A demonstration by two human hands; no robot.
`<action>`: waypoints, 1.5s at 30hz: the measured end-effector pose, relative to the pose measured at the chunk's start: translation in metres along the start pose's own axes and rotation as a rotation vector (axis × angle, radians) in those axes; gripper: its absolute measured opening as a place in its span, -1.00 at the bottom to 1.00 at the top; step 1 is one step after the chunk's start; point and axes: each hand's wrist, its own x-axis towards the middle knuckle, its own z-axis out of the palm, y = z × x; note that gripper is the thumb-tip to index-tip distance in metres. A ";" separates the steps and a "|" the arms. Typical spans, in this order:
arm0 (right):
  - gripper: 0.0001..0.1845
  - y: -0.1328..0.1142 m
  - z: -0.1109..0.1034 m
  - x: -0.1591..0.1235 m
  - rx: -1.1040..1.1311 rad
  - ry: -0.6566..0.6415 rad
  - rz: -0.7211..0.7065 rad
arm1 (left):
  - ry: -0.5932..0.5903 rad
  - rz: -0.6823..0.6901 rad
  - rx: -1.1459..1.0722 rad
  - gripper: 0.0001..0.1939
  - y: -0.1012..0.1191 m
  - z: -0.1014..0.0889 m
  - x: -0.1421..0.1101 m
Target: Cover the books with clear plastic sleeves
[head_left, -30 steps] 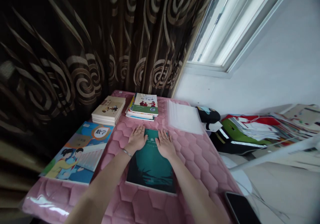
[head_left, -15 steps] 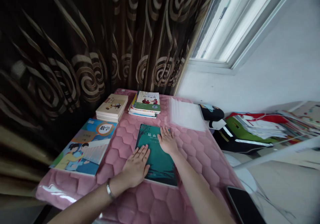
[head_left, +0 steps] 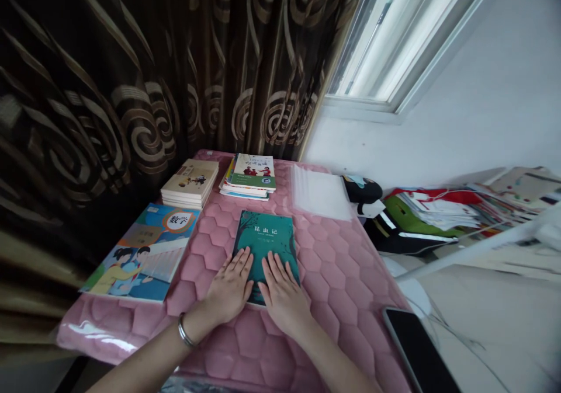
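A dark green book [head_left: 265,229] with white characters on its cover lies flat and shut on the pink table cover [head_left: 337,270]. My left hand [head_left: 232,285], with a silver bracelet at the wrist, rests flat on the lower left part of the cover, fingers stretched out. On the lower right part lies my right hand [head_left: 283,291], also flat with fingers extended. Both hands hide the book's bottom corners. To the left of them is a blue textbook [head_left: 144,256] with two cartoon children on it.
Behind the textbook stands a stack of beige books [head_left: 190,184]; beside it is a pile of colourful books [head_left: 249,177]. Clear plastic sleeves [head_left: 319,191] lie at the back right, near a black case [head_left: 362,188]. A phone [head_left: 416,346] sits at the right edge. Papers [head_left: 442,212] fill the space beyond.
Both hands have slid down the green book from its top toward its lower edge, the left one first. The book's title now shows fully.
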 end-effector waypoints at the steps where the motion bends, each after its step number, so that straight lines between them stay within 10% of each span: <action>1: -0.37 0.006 -0.001 -0.009 0.007 -0.005 0.020 | 0.001 0.004 -0.009 -0.42 0.000 -0.001 0.000; 7: -0.36 0.033 -0.004 -0.037 0.102 -0.042 0.243 | 0.020 -0.077 -0.143 -0.44 0.003 -0.004 -0.003; 15: -0.39 0.039 -0.016 -0.027 0.241 -0.058 0.375 | 0.075 -0.534 -0.355 -0.70 -0.015 -0.013 0.023; 22: -0.42 0.050 -0.002 -0.015 0.323 0.081 0.387 | 0.001 -0.518 -0.576 -0.71 -0.030 -0.027 0.049; 31: -0.55 0.076 -0.013 0.041 0.664 0.063 0.362 | 0.101 -0.576 -0.264 -0.62 -0.037 -0.033 0.074; 39: -0.50 0.096 0.007 0.039 1.096 0.251 0.404 | -0.019 0.068 -0.176 -0.60 0.020 -0.022 0.039; 45: -0.55 0.091 0.002 0.036 0.900 0.245 0.364 | 0.054 0.046 -0.198 -0.61 0.024 -0.010 0.040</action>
